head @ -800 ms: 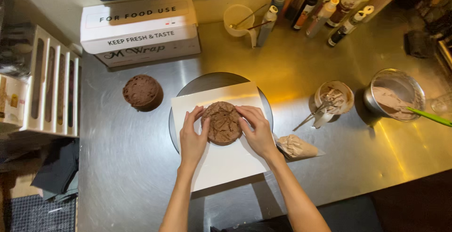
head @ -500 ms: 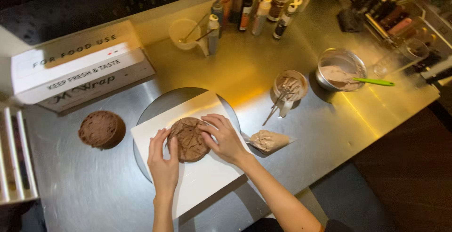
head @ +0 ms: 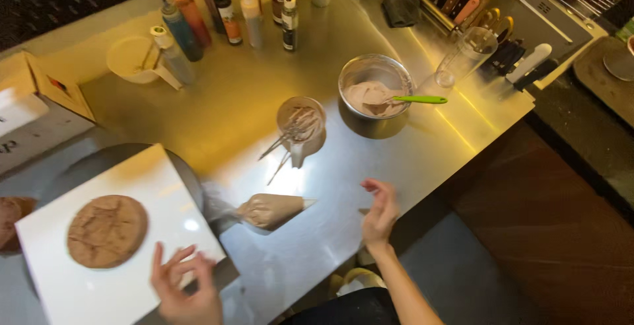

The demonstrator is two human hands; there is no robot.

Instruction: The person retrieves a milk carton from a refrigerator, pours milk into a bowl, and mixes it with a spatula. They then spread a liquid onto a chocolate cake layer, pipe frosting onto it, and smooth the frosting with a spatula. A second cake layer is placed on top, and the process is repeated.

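Steel worktop [head: 218, 114]; squeeze bottles [head: 224, 15] top, frosting bowl [head: 373, 94] upper centre. Piping bag [head: 271, 209] centre. Left hand [head: 181, 285], right hand [head: 380, 213] spread, empty. Cracked brown cake round [head: 107, 230] on white board [head: 125, 285], lower left.

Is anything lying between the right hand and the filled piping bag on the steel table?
Nothing visible. The right hand is open above bare steel table, and the piping bag lies just to its left, tip toward the hand.
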